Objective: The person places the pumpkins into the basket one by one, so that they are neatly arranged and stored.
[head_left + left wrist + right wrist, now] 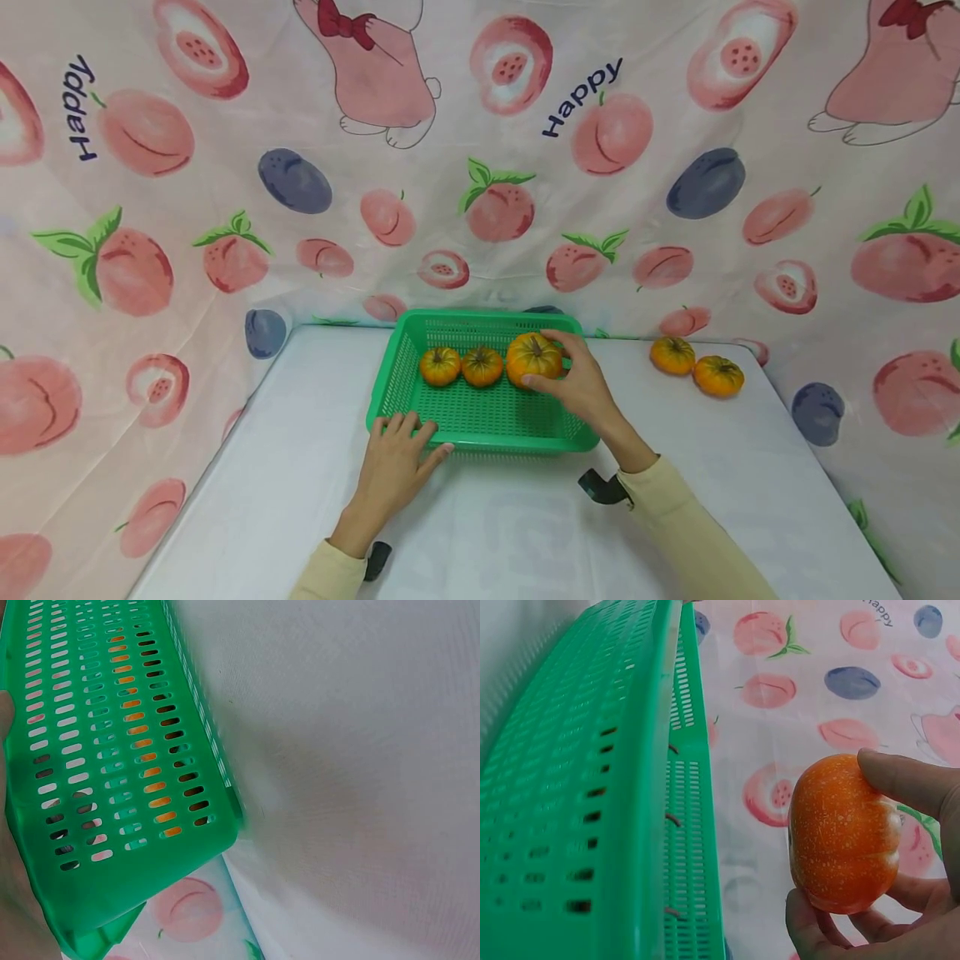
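Observation:
My right hand [581,383] holds an orange pumpkin [844,832] between thumb and fingers. In the head view it overlaps the right part of the green plastic basket [480,440]; the right wrist view has it raised higher than the rim. Two small pumpkins, one at the left [440,367] and another beside it [482,367], sit inside the basket. Three stems [673,820] show over its side in the right wrist view. My left hand [393,467] grips the near-left rim, fingers hooked over it, thumb along the front.
Two more small pumpkins, one [672,356] touching the other [718,377], lie on the white table [675,433] right of the basket. A fruit-print cloth [450,167] hangs behind the table and at both sides. Dark wrist mounts [602,487] stick out near both sleeves.

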The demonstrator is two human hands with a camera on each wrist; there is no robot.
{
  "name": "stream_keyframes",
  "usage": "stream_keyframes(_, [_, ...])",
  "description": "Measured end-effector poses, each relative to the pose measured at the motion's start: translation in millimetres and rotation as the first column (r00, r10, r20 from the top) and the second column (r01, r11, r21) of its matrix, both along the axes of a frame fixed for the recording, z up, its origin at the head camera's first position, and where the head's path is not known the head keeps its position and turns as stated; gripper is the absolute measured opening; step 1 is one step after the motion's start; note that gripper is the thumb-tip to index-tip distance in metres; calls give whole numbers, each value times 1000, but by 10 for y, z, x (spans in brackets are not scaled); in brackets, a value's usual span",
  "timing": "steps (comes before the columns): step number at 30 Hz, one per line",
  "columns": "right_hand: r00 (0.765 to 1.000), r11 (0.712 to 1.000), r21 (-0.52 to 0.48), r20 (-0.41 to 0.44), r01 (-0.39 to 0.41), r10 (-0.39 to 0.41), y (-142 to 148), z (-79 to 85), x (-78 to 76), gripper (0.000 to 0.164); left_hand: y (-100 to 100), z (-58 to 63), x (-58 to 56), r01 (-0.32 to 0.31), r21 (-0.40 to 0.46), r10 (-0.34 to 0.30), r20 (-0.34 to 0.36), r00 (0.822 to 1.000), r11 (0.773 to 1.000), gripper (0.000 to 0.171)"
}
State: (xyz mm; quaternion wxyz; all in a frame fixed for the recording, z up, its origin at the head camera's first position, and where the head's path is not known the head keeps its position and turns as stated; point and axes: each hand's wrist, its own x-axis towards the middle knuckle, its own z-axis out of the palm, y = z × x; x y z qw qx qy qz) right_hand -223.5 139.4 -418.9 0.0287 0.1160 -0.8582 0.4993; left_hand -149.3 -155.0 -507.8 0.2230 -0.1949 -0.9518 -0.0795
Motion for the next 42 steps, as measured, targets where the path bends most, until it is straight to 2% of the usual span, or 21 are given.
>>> stream_keyframes(11, [998,998,-26,7,-59,59,-221,30,-16,76,-34,-7,1,-9,2,9,-13,1000,1000,36])
stream_keyframes(20, [996,994,65,5,-93,92,-310,85,-20,75,-20,30,-20,8,-2,-8,-27,1000,1000,36])
stream_keyframes(33, [988,981,123,24,-152,150,-424,159,-45,74,-13,14,-5,4,1,-4,6,1000,1000,35])
stream_keyframes(42, [978,969,130,19,-209,208,-512,174,-98,72,-10,15,-3,14,7,-14,-12,1000,1000,36])
